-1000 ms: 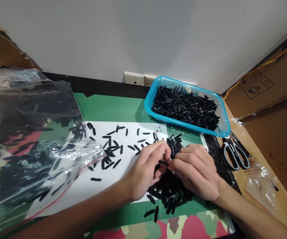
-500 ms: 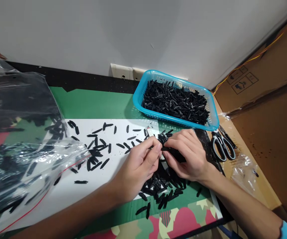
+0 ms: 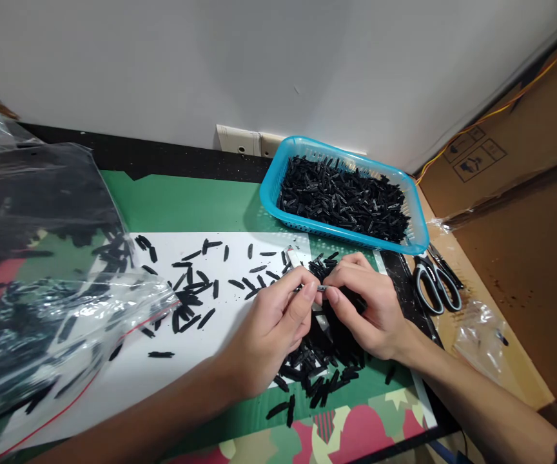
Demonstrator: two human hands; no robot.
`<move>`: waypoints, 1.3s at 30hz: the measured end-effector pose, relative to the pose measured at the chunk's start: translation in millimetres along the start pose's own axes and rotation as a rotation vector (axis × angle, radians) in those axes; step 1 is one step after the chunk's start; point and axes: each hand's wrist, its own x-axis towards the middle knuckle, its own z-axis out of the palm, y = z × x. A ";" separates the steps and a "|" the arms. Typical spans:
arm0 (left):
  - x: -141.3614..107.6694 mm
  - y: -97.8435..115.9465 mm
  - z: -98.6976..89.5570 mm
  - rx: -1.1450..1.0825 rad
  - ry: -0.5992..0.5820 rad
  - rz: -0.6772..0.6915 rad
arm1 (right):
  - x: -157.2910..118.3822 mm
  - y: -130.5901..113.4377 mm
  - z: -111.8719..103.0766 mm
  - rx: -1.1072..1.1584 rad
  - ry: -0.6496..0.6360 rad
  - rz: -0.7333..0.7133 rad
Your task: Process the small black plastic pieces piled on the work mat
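Note:
Between the fingertips of both hands is a small black strip, with a light mark on its side. My left hand pinches its left end, thumb against the forefinger. The right end is pinched by my right hand. Beneath the hands lies a pile of black pieces, partly hidden by them. A white tool shows just behind the fingers, its middle covered. More black pieces are scattered over the white paper to the left.
A blue basket full of black pieces stands behind the hands. Clear zip bags with black pieces cover the left side. Scissors and a crumpled plastic bag lie at the right, beside a cardboard box.
The fingertips of my two hands have drawn slightly apart, and the strip between them shows more clearly. The whole view has shifted a little to the right.

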 end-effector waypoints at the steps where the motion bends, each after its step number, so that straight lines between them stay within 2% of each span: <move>1: -0.1 -0.2 0.2 -0.003 -0.001 -0.006 | 0.0 -0.2 -0.3 -0.004 0.000 0.014; 7: 0.1 -2.0 -0.5 0.040 0.008 0.003 | 0.8 0.9 0.0 0.071 -0.031 0.102; 15: 0.0 1.4 -2.7 0.119 0.006 0.024 | 3.1 1.1 1.5 0.125 -0.011 0.154; 26: 0.6 -3.2 -2.1 0.001 0.012 0.002 | 1.2 0.6 2.1 0.145 -0.007 0.113; 39: -0.5 -7.0 -2.9 -0.048 0.002 -0.022 | 0.0 0.4 5.1 0.127 -0.024 0.172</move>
